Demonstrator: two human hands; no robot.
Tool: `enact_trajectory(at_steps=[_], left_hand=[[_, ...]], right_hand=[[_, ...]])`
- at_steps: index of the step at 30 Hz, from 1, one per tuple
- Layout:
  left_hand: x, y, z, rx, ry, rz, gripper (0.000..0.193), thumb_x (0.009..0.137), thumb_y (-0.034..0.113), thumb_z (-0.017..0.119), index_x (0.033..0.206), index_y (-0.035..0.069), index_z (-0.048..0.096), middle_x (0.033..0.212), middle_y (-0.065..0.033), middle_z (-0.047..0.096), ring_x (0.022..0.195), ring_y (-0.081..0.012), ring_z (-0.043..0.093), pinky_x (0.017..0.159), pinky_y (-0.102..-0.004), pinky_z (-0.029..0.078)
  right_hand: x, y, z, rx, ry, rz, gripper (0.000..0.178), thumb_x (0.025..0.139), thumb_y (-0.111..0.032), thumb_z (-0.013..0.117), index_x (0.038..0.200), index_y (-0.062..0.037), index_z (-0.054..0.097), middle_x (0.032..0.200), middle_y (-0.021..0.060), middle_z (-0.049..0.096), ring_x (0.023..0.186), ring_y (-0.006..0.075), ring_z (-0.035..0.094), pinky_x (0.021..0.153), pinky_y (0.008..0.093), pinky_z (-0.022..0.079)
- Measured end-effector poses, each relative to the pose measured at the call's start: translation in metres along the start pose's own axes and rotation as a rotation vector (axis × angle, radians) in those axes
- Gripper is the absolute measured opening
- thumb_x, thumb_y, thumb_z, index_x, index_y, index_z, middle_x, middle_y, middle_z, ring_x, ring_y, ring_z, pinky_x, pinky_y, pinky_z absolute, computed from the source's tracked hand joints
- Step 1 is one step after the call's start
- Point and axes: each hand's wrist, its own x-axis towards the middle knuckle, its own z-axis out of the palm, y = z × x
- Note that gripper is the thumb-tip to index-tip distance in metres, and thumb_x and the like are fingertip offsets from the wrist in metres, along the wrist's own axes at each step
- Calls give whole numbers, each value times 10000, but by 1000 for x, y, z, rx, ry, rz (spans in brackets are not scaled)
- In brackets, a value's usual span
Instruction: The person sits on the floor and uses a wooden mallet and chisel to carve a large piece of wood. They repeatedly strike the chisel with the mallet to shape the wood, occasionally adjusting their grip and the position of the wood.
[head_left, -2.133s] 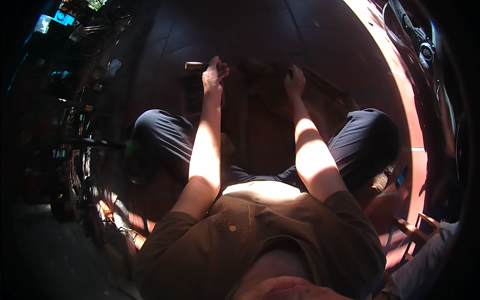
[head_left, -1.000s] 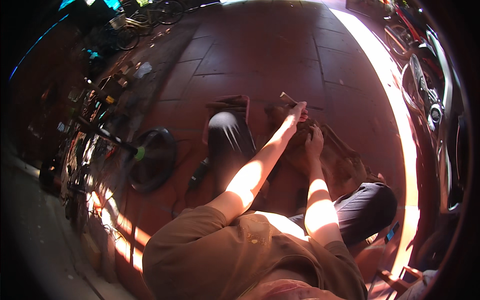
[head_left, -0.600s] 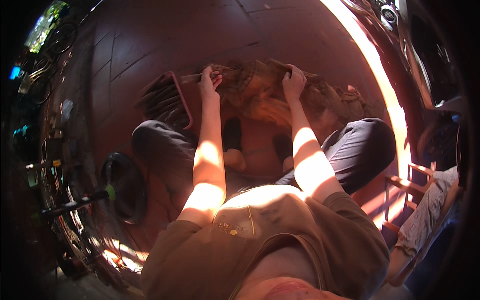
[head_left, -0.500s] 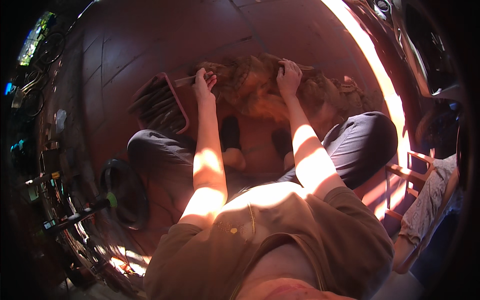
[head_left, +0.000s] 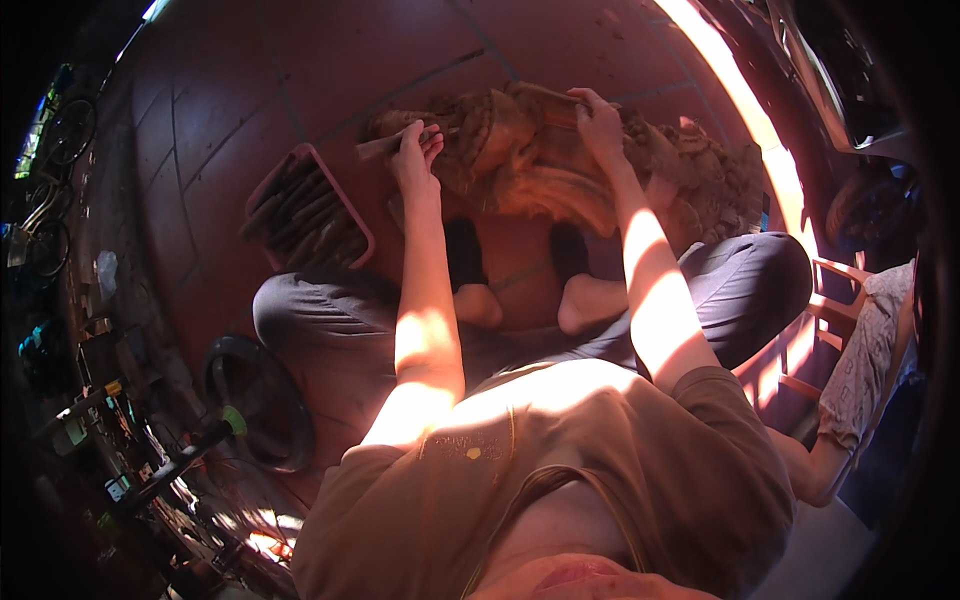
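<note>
A large brown carving (head_left: 560, 190), seemingly wood with deep relief, lies on the floor beyond my feet. My left hand (head_left: 415, 165) is closed around a stick-like hand tool (head_left: 377, 148), whose pale, blunt end points out to the left. That hand is at the carving's left end; its other fingers are loosely curled. On the far edge of the carving, my right hand (head_left: 603, 130) grips with bent fingers, partly hidden by the back of the hand. Left of the carving sits a pink-rimmed tray (head_left: 368, 235) with several dark, rod-like tools (head_left: 310, 215).
My bent knees and bare heels border the carving on the near side. A black wheel-like disc (head_left: 258, 405) with a bar stands at the left. Clutter and bicycles (head_left: 75, 130) line the left rim. Another person's patterned sleeve or trouser leg (head_left: 865, 350) shows beside a reddish chair (head_left: 835, 310).
My left hand has moved away from the tray, carrying the tool closer to the carving. My right hand has shifted right and farther out. The whole view has tilted slightly.
</note>
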Motion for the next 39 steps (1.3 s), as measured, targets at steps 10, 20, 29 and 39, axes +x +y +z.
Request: enact_trajectory(at_steps=[10, 20, 29, 39], left_hand=[[-6, 5, 17, 56, -105, 79, 141, 851, 116, 685, 923, 6, 637, 843, -128, 701, 690, -188, 680, 647, -293, 574], [-46, -4, 66, 320, -259, 115, 219, 884, 216, 688, 937, 9, 639, 895, -96, 669, 755, -194, 683, 717, -304, 568], [-48, -28, 99, 489, -360, 233, 184, 903, 172, 669, 968, 5, 627, 918, -91, 674, 816, -168, 675, 764, -280, 545], [-68, -50, 94, 1013, -431, 894, 112, 858, 113, 681, 918, 19, 690, 828, -117, 671, 756, -242, 655, 704, -335, 509]], right_hand=[[-12, 52, -65, -211, -121, 59, 259, 889, -191, 612, 1132, -112, 653, 1084, 131, 683, 1067, 326, 631, 923, 439, 486], [-6, 67, -59, -241, -98, 204, 226, 914, -258, 556, 1083, -173, 681, 1010, 100, 707, 1051, 314, 627, 924, 472, 446], [0, 67, -64, -179, -53, 282, 239, 911, -303, 584, 1099, -203, 691, 961, 52, 727, 1017, 293, 646, 903, 469, 450], [-2, 69, -64, -144, -17, 264, 234, 923, -316, 585, 1091, -187, 685, 947, 60, 722, 993, 301, 646, 907, 485, 445]])
